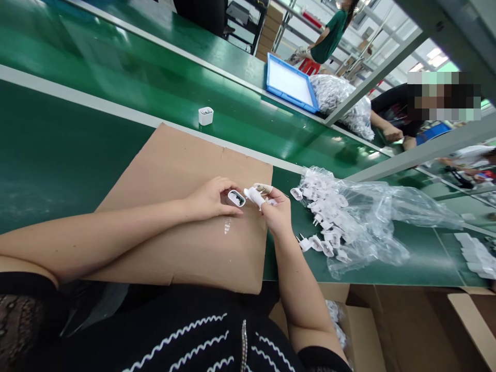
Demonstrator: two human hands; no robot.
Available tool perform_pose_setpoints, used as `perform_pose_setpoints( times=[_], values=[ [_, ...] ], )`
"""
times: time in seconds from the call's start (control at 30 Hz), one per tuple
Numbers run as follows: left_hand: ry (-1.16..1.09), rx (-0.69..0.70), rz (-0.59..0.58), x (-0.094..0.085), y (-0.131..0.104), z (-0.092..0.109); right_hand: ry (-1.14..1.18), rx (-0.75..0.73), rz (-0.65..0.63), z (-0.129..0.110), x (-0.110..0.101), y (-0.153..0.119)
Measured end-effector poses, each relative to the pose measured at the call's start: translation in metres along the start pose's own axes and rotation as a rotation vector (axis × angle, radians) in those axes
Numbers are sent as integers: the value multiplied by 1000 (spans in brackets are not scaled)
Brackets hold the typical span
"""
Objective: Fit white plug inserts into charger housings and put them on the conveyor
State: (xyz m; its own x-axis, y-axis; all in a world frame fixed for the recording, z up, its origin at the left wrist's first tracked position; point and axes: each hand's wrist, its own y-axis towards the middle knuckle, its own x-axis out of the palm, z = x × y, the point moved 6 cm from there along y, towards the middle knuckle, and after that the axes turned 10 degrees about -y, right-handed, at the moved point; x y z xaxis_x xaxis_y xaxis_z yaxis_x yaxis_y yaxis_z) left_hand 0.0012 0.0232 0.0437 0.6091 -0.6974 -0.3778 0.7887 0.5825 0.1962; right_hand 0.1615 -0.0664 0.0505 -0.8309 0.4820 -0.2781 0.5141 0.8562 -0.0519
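Observation:
Between the thumb and fingers of my left hand (212, 199) sits a white charger housing (236, 198), its open end facing right and a green circuit board showing inside. My right hand (279, 212) pinches a white plug cap (253, 196) with metal pins, close to the housing's opening but apart from it. A pale cover wraps one right fingertip. Both hands are above a brown cardboard sheet (186, 170). Right of my right hand, several white plug caps (325, 217) spill from a clear plastic bag (372, 222).
Another white charger housing (205, 117) stands on the green conveyor belt (155, 77) beyond a pale rail. A blue tray (292, 82) and a full plastic bag (343, 101) lie across the belt. Cardboard boxes (372, 330) stand below the table at right. Other people work farther back.

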Motion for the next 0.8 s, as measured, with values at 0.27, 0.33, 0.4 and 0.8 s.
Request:
perform_pose_setpoints(
  times=[0.27, 0.33, 0.4, 0.8],
  values=[
    [-63, -5, 35, 5, 1, -7, -207, -260, 111, -14, 1, -14],
    [-58, -4, 31, 6, 2, -7, -296, -367, 95, -20, 6, -20],
    [-69, 10, 22, 7, 3, -6, -380, -481, 66, -27, 11, -26],
    [-54, 42, 21, 7, 3, -5, -429, -430, 149, -26, 4, -26]
  ],
)
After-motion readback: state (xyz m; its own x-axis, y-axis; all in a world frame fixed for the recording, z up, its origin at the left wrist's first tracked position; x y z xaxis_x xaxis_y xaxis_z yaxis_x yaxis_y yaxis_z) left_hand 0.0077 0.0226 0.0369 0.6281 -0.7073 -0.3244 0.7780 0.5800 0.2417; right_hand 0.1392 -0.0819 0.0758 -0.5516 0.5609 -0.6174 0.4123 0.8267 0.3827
